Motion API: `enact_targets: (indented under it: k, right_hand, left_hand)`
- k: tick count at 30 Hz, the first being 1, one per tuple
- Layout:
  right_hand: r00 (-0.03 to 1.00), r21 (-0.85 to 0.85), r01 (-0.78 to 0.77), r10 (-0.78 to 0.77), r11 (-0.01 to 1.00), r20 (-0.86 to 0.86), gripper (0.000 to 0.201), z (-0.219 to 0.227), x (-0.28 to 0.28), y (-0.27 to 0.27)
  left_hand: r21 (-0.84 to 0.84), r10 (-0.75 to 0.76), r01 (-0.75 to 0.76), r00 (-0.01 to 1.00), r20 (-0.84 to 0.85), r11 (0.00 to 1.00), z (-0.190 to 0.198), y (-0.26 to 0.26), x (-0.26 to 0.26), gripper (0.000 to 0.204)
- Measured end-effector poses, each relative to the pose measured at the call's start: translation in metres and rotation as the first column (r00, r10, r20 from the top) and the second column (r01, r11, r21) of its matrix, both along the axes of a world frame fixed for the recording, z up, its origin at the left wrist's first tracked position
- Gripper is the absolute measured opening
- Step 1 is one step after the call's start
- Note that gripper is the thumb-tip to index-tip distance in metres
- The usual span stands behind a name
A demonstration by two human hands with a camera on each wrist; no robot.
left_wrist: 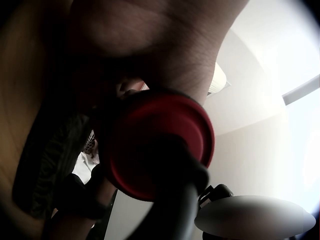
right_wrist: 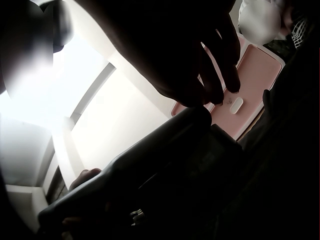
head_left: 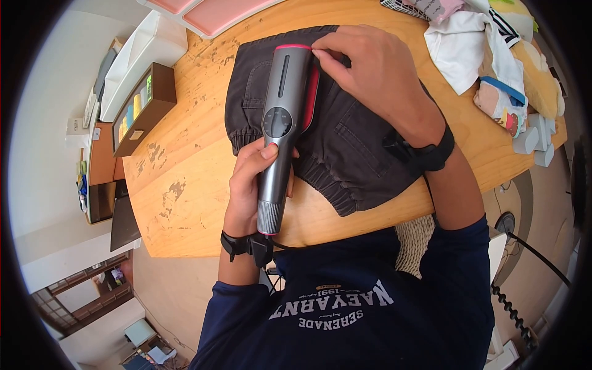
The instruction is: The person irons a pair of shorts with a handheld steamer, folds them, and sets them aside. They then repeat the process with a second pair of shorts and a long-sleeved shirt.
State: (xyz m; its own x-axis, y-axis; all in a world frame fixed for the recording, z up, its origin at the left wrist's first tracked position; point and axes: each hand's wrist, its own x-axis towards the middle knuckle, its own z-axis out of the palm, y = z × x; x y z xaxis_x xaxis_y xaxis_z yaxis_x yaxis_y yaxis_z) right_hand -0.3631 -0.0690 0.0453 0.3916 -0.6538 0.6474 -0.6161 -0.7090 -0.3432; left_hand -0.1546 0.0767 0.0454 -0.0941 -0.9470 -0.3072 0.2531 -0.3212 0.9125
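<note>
A grey hair straightener with pink-red trim and a round control dial lies over dark shorts in the head view. My left hand grips its handle, thumb near a red button below the dial. At the far end, my right hand pinches the pink-edged tip with thumb and index finger. The right wrist view shows the straightener as a dark outline, the right hand's fingers right at its tip. In the left wrist view, the red end cap with its cord fills the middle.
A pink tray stands at the table's far edge. Piled clothes lie on the right, with grey-white blocks near the corner. To the left is a brown box with coloured items. The cord runs off the table's near edge.
</note>
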Motion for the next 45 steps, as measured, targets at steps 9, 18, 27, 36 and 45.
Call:
enact_targets:
  k: [9,18,27,36,45]
  right_hand:
    - [0.999,0.033,0.016,-0.017,0.999,0.037,0.011,-0.0008,0.0016,0.0001]
    - [1.0,0.047,-0.008,0.008,0.999,0.014,0.01,-0.0005,0.0009,0.0001]
    - [1.0,0.063,0.005,-0.004,0.998,-0.003,0.018,0.0001,0.0018,0.0012]
    - [1.0,0.029,-0.014,0.014,0.999,-0.007,0.018,0.0001,0.0011,0.0007]
    - [1.0,0.032,-0.008,0.009,0.999,-0.028,0.018,0.0003,0.0006,0.0013]
  left_hand:
    - [0.008,-0.001,0.001,1.0,0.008,1.0,0.0017,-0.0001,0.0004,0.043]
    - [-0.005,-0.006,0.006,1.0,0.015,1.0,-0.0013,-0.0004,0.0012,0.044]
    - [-0.006,-0.007,0.007,1.0,0.025,1.0,-0.0012,-0.0002,0.0011,0.046]
    - [-0.01,-0.021,0.022,0.999,0.024,1.0,-0.0011,-0.0007,0.0019,0.046]
    - [-0.007,-0.015,0.015,1.0,0.025,1.0,-0.0005,-0.0005,0.0011,0.046]
